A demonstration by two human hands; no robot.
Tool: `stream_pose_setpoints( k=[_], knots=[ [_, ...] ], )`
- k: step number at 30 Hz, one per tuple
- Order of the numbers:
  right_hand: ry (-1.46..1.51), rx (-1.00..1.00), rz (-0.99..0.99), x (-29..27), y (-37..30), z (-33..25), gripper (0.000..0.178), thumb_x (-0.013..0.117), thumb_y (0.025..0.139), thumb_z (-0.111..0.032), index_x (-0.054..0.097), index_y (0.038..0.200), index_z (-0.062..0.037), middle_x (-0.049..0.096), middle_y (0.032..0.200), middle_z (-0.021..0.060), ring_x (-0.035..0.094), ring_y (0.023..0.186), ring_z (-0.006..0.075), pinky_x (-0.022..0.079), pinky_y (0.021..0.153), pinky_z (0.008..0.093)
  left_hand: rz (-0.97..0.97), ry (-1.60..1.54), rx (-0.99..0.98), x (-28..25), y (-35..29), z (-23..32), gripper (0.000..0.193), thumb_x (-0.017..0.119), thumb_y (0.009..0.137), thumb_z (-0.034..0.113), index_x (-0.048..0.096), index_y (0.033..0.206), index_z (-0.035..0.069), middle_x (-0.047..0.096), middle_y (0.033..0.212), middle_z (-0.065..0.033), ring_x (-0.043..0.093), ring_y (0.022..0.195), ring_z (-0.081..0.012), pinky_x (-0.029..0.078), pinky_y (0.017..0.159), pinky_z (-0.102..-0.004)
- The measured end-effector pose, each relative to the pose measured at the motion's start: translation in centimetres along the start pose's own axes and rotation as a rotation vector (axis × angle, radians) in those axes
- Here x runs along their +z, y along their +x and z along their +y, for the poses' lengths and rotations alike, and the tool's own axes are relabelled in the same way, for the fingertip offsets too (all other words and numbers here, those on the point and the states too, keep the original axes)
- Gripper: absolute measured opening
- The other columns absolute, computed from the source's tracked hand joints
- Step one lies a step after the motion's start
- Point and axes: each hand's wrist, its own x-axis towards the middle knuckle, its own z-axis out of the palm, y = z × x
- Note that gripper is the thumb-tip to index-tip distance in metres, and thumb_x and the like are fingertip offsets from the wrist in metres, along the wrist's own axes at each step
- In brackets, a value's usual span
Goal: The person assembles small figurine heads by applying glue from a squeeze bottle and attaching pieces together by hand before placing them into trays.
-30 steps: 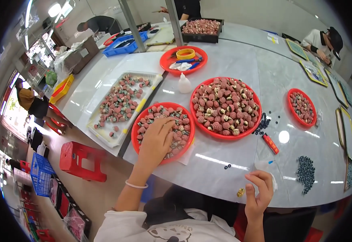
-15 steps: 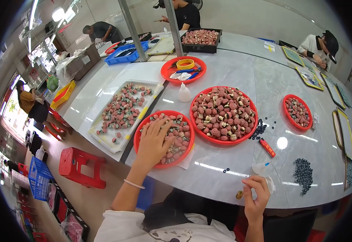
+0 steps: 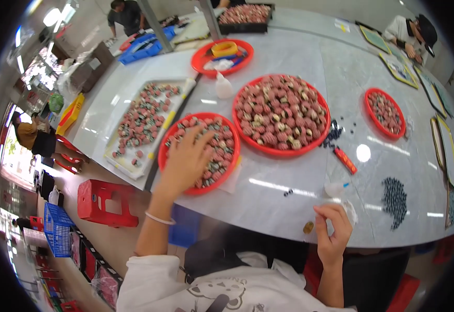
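Note:
My left hand reaches over a round red tray of pink, bumpy, raspberry-like pieces with dark and pale parts. Its fingers are spread, the tips down among the pieces, and nothing shows gripped. Close to the table's front edge, my right hand is raised with thumb and forefinger tips drawn together. Whatever may lie between them is too small to make out. Beside it are a small brownish-gold object, a small translucent bottle with a blue tip and a crumpled white tissue.
A larger heaped red tray adjoins mine; a smaller one stands right. Dark beads lie near a red tube. Left is a white tray of pieces. Behind are a white squeeze bottle and red tool tray. Other people work around.
The view has shifted, so the tabletop things sit higher in the picture. My left hand stays over the same red tray, its fingers slightly moved. My right thumb and forefinger look closer together.

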Motion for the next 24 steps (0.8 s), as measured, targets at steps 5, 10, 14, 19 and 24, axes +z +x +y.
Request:
stream_pose_setpoints(
  k=[5,10,14,19,24],
  knots=[
    [-0.022,-0.073,0.027,-0.7,0.9,0.8,0.014,0.052,0.070,0.007,0.058,0.080,0.0019,0.054,0.074,0.0101,0.051,0.064,0.0180,0.040,0.058,0.0233,-0.312,-0.265,-0.263,-5.8,4.2,1.7,0.029,0.049,0.080,0.021,0.051,0.105,0.006,0.054,0.096,-0.0131,0.053,0.085,-0.0274,0.041,0.079,-0.0336],
    [-0.042,-0.084,0.032,-1.2,0.9,1.2,0.010,0.052,0.071,0.007,0.057,0.079,0.0026,0.055,0.071,0.0100,0.052,0.064,0.0171,0.040,0.058,0.0234,0.086,-0.379,0.335,-1.0,12.8,4.2,0.022,0.052,0.077,0.015,0.052,0.097,0.005,0.051,0.097,-0.0115,0.051,0.089,-0.0266,0.040,0.076,-0.0329],
    [-0.074,-0.061,0.039,-2.5,0.5,1.5,0.009,0.052,0.072,0.007,0.057,0.078,0.0030,0.055,0.070,0.0100,0.053,0.064,0.0169,0.040,0.059,0.0232,-0.077,-0.317,0.335,1.5,16.1,4.5,0.021,0.055,0.074,0.013,0.051,0.092,0.004,0.050,0.090,-0.0118,0.050,0.087,-0.0261,0.040,0.075,-0.0321],
    [-0.077,0.059,0.075,-4.6,1.0,2.3,0.009,0.049,0.073,0.006,0.056,0.079,0.0040,0.055,0.072,0.0078,0.052,0.066,0.0140,0.040,0.062,0.0227,-0.106,-0.438,0.301,0.7,16.1,4.4,0.016,0.060,0.070,0.008,0.054,0.085,0.003,0.050,0.082,-0.0079,0.056,0.075,-0.0180,0.046,0.065,-0.0295],
    [-0.085,0.044,0.194,-4.6,3.1,3.4,0.015,0.052,0.072,0.003,0.055,0.087,0.0041,0.056,0.082,0.0081,0.051,0.079,0.0147,0.038,0.071,0.0234,-0.026,-0.781,0.303,-0.2,14.4,4.7,0.017,0.061,0.071,0.005,0.053,0.085,0.000,0.052,0.085,-0.0060,0.056,0.081,-0.0158,0.046,0.070,-0.0232]
  ],
)
